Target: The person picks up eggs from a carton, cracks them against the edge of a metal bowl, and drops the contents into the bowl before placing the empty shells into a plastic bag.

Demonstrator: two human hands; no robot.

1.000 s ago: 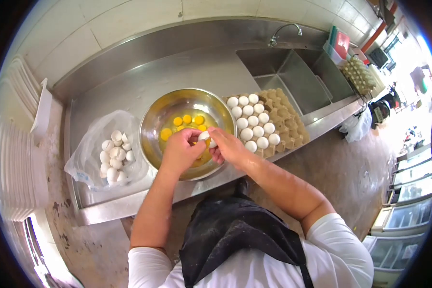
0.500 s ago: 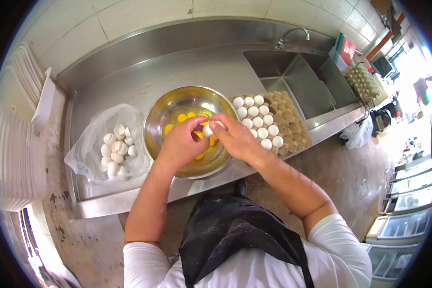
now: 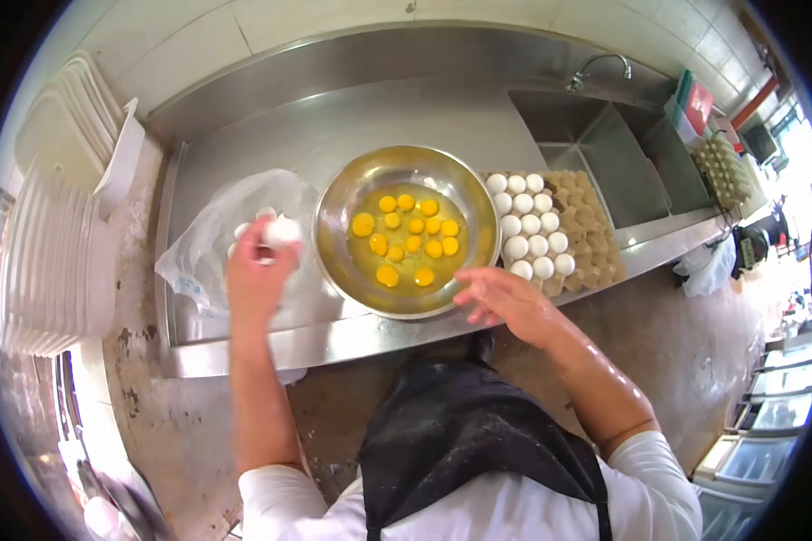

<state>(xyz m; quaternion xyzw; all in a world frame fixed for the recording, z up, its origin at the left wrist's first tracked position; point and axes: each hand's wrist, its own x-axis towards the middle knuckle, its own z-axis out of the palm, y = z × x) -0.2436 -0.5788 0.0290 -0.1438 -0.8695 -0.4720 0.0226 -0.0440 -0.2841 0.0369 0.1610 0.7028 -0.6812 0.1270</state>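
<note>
Above the clear plastic bag (image 3: 194, 248) on the left, my left hand (image 3: 257, 275) pinches a white eggshell (image 3: 282, 232). More shells in the bag are mostly covered by that hand. A wide metal bowl (image 3: 332, 221) sits in the middle, with many egg yolks (image 3: 415, 226) lying in clear egg white. My right hand (image 3: 516, 305) hovers at the bowl's lower right rim, fingers loosely apart and holding nothing. Beside the bowl, a cardboard egg tray (image 3: 594, 236) holds rows of white eggs (image 3: 532, 223) on its left side; its right-hand cups are bare.
A steel counter (image 3: 397, 108) with a raised back edge carries everything. To the right are a double sink (image 3: 573, 135) and a faucet (image 3: 602, 65). Stacked white plastic trays (image 3: 50, 270) stand at the left. Another egg tray (image 3: 724, 171) lies beyond the sink.
My hands have parted from over the bowl. The left has swung to the bag with a shell, and the right has drawn back to the bowl's near right rim. The view has shifted.
</note>
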